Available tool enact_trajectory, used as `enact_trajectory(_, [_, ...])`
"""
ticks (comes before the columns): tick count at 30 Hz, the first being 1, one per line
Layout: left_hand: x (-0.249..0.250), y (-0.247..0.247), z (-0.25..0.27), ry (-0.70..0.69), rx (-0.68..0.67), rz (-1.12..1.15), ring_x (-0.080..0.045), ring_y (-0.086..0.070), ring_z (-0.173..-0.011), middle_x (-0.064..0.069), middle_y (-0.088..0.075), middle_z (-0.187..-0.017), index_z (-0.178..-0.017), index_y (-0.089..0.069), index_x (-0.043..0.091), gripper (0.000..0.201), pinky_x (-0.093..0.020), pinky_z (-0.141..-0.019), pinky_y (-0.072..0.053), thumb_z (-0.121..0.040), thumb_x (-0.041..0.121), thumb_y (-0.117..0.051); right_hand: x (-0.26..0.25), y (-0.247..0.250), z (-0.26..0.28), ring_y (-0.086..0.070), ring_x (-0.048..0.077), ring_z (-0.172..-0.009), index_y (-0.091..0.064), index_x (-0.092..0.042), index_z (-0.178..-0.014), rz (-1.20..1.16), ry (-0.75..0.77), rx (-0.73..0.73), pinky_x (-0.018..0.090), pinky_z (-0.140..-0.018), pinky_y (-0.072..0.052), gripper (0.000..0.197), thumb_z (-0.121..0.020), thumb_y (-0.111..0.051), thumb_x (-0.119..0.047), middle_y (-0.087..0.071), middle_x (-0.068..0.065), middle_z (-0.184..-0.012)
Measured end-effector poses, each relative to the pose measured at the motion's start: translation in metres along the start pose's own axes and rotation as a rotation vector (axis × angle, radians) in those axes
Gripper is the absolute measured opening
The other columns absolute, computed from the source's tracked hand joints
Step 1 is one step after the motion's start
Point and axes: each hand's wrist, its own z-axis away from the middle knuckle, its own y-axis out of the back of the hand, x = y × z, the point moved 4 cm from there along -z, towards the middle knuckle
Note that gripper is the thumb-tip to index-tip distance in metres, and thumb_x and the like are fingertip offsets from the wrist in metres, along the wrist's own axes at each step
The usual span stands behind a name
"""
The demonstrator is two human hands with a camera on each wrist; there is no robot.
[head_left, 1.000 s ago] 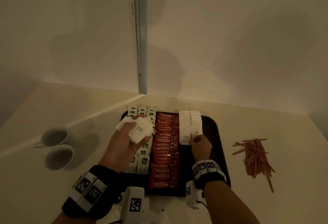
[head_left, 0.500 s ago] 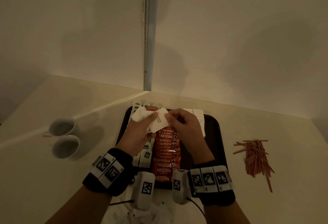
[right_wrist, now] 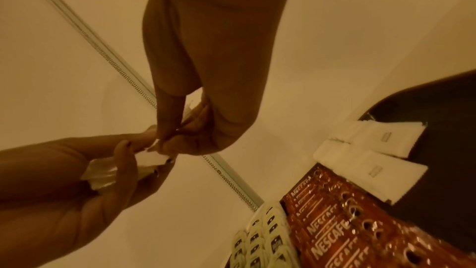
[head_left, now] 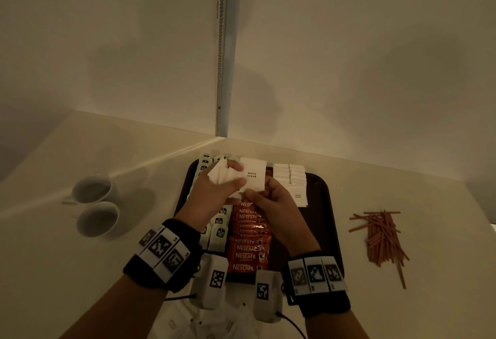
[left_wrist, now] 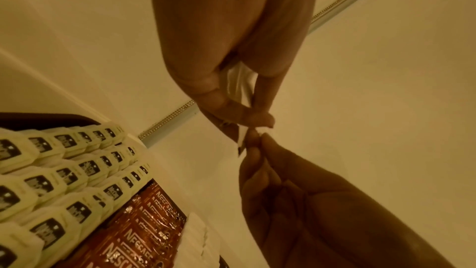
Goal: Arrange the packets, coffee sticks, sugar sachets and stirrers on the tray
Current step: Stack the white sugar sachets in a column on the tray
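Held above the tray (head_left: 331, 199), close together: left hand (head_left: 214, 193) gripped a bunch of sachets (head_left: 221, 175); right hand (head_left: 273, 204) pinched 1 sachet (head_left: 253, 177), probably off that bunch. Lay in rows below: packets (left_wrist: 51, 170), sticks (head_left: 248, 242), sugar (head_left: 292, 177). Sat apart on the counter: stirrers (head_left: 381, 236).

Black wristbands (head_left: 163, 255) with square-patterned tags, white cabled cameras (head_left: 212, 279).

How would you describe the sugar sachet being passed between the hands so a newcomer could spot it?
Look above the dark tray, over the red coffee sticks. The sugar sachet is held there by both hands, its "WHITE SUGAR" print facing up, unlike those lying in rows.
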Motion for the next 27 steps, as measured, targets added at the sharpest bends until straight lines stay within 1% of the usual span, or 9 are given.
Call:
enact_trajectory(4, [0.003,0.001,0.001,-0.102,0.029,-0.045,-0.014,-0.065,-0.086,0.006,-0.062,-0.107,-0.091,-0.061,0.007,0.016,-0.024,-0.053,-0.056,-0.083,-0.007,-0.064,-0.006,0.004,-0.001,-0.066,0.026,-0.094,-0.058,-0.014,-0.113,0.226,0.088,0.1,0.041,-0.084,-0.055,0.025,-0.088,-0.06,-0.018,-0.068,0.009,-0.104])
enact_trajectory(7, [0.0,0.001,0.001,-0.145,0.036,-0.011,-0.018,-0.065,-0.095,-0.001,-0.061,-0.114,-0.091,-0.061,0.009,0.017,-0.024,-0.057,-0.056,-0.084,-0.007,-0.063,-0.012,0.009,0.0,-0.066,0.022,-0.089,-0.062,-0.016,-0.098,0.247,0.182,0.183,0.04,-0.082,-0.056,0.009,-0.091,-0.056,-0.017,-0.068,0.007,-0.098])
enact_trajectory(9, [-0.003,0.0,0.002,-0.143,0.028,0.017,-0.022,-0.065,-0.101,-0.005,-0.061,-0.118,-0.09,-0.061,0.011,0.019,-0.025,-0.059,-0.056,-0.084,-0.007,-0.063,-0.014,0.01,0.0,-0.066,0.022,-0.088,-0.064,-0.015,-0.095,0.235,0.194,0.184,0.039,-0.082,-0.056,0.008,-0.091,-0.057,-0.015,-0.068,0.008,-0.096])
enact_trajectory(12, [-0.007,-0.003,0.002,-0.131,0.014,0.073,-0.022,-0.066,-0.098,-0.001,-0.065,-0.111,-0.088,-0.062,0.013,0.021,-0.025,-0.059,-0.056,-0.084,-0.008,-0.062,-0.015,0.016,0.002,-0.066,0.018,-0.084,-0.064,-0.012,-0.094,0.22,0.192,0.168,0.032,-0.078,-0.056,0.008,-0.089,-0.058,-0.012,-0.069,0.004,-0.09])
enact_trajectory(15, [-0.01,-0.004,0.001,-0.076,-0.021,0.154,-0.015,-0.069,-0.089,0.004,-0.067,-0.099,-0.092,-0.062,0.014,0.023,-0.026,-0.06,-0.057,-0.088,-0.007,-0.055,-0.015,0.042,0.001,-0.067,0.009,-0.084,-0.064,-0.011,-0.089,0.187,0.196,0.265,0.02,-0.07,-0.054,0.007,-0.087,-0.058,-0.007,-0.071,-0.005,-0.087])
enact_trajectory(18, [-0.014,0.001,-0.003,0.005,0.005,0.289,-0.017,-0.065,-0.092,0.001,-0.064,-0.099,-0.097,-0.061,0.013,0.026,-0.023,-0.058,-0.057,-0.092,-0.007,-0.044,-0.004,0.094,-0.004,-0.065,0.012,-0.089,-0.065,-0.009,-0.098,0.22,0.137,0.466,0.022,-0.072,-0.053,0.012,-0.088,-0.059,-0.012,-0.069,0.001,-0.098])
enact_trajectory(22, [-0.014,0.009,-0.007,-0.009,0.058,0.297,-0.017,-0.063,-0.093,0.003,-0.062,-0.102,-0.099,-0.059,0.012,0.028,-0.022,-0.055,-0.055,-0.092,-0.008,-0.041,0.032,0.168,-0.016,-0.063,0.019,-0.093,-0.064,-0.015,-0.105,0.525,-0.051,0.713,0.042,-0.089,-0.053,0.016,-0.091,-0.058,-0.02,-0.068,0.004,-0.101])
enact_trajectory(24, [-0.016,0.011,-0.008,0.002,0.08,0.29,-0.018,-0.063,-0.092,0.001,-0.063,-0.103,-0.097,-0.06,0.013,0.028,-0.022,-0.054,-0.055,-0.092,-0.007,-0.042,0.048,0.189,-0.021,-0.061,0.022,-0.097,-0.064,-0.015,-0.107,0.652,-0.148,0.747,0.046,-0.091,-0.051,0.018,-0.091,-0.058,-0.021,-0.066,0.006,-0.106])
enact_trajectory(27, [-0.018,0.011,-0.008,0.011,0.086,0.284,-0.019,-0.063,-0.091,-0.001,-0.062,-0.1,-0.095,-0.06,0.013,0.027,-0.022,-0.055,-0.055,-0.093,-0.006,-0.042,0.063,0.2,-0.027,-0.061,0.024,-0.098,-0.064,-0.014,-0.109,0.798,-0.228,0.73,0.045,-0.092,-0.05,0.021,-0.09,-0.058,-0.021,-0.066,0.008,-0.109])
